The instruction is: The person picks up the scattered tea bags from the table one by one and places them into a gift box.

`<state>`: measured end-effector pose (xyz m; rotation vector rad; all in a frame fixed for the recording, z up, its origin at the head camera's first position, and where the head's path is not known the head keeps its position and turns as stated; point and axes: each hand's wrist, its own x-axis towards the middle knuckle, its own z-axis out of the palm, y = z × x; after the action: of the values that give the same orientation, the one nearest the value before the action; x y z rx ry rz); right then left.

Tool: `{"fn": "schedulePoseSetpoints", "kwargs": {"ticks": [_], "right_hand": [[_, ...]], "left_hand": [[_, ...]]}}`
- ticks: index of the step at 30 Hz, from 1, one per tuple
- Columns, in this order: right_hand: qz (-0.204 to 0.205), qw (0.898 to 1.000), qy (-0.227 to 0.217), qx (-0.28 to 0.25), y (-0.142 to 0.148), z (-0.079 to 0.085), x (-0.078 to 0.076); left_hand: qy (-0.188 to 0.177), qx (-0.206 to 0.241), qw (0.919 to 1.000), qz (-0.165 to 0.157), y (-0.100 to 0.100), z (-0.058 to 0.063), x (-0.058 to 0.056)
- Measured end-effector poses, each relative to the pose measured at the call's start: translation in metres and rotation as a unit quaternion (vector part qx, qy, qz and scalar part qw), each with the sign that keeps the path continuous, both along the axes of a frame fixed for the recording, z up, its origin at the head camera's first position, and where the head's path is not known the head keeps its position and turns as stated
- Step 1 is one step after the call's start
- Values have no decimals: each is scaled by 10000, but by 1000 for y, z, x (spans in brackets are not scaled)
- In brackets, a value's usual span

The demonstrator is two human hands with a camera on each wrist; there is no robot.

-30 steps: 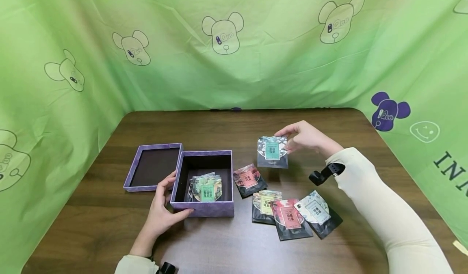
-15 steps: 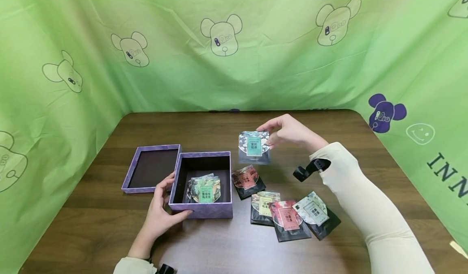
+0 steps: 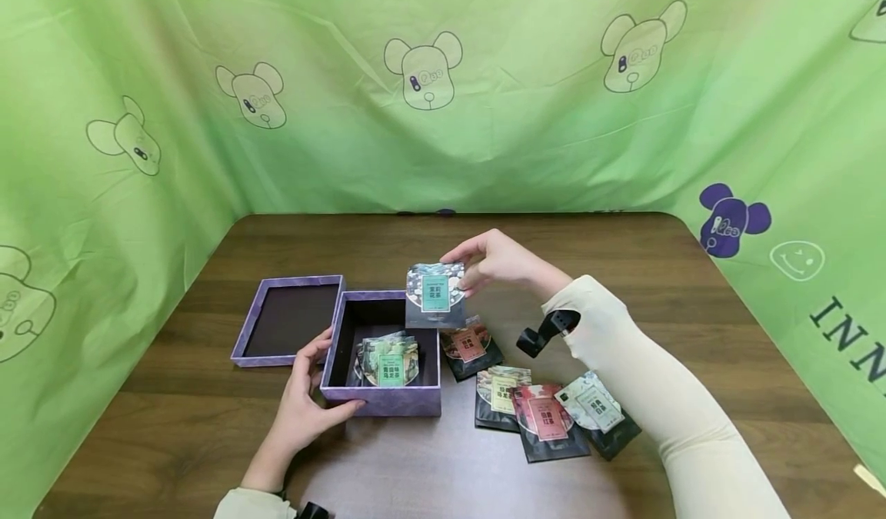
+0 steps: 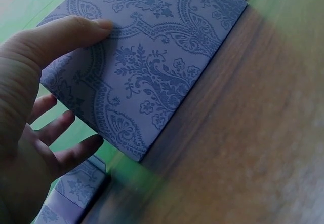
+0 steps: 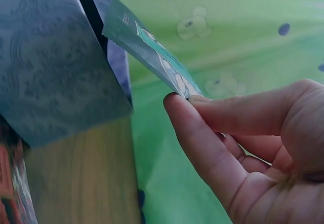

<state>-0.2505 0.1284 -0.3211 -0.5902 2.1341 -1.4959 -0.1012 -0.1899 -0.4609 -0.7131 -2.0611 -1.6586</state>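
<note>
My right hand (image 3: 494, 261) pinches a tea sachet (image 3: 434, 304) by its upper right edge, between thumb and fingers. The sachet has a teal label and overlaps the box's back right corner in the head view; in the right wrist view it tilts near the box wall. My left hand (image 3: 304, 396) grips the front left corner of an open purple patterned box (image 3: 394, 404). Its thumb (image 4: 91, 29) lies on the front wall, the other fingers along the left side. Inside the box lie several sachets (image 3: 391, 361), the top one with a green label.
Right of the box lie a dark red sachet (image 3: 471, 347), a yellow-labelled one (image 3: 500, 397), a pink-red one (image 3: 550, 424) and a pale blue-white one (image 3: 597, 405). The purple lid (image 3: 287, 319) lies inside up, left of the box. Green curtains enclose the wooden table (image 3: 332, 246).
My right hand has carried the teal-labelled sachet leftward, from behind the loose sachets to the box's back right corner. My left hand has stayed at the box.
</note>
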Motion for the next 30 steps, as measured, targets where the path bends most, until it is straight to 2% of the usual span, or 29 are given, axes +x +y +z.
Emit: {"fn": "schedulePoseSetpoints", "kwargs": {"ticks": [9, 19, 30], "right_hand": [[165, 9995, -247, -113, -27, -6, 7], [500, 9982, -276, 156, -53, -17, 15], [1050, 9924, 25, 638, -77, -27, 27]], "left_hand": [[-84, -43, 10000, 6, 0, 2, 0], [-82, -56, 10000, 0, 0, 2, 0], [-42, -3, 10000, -56, 0, -1, -1]]}}
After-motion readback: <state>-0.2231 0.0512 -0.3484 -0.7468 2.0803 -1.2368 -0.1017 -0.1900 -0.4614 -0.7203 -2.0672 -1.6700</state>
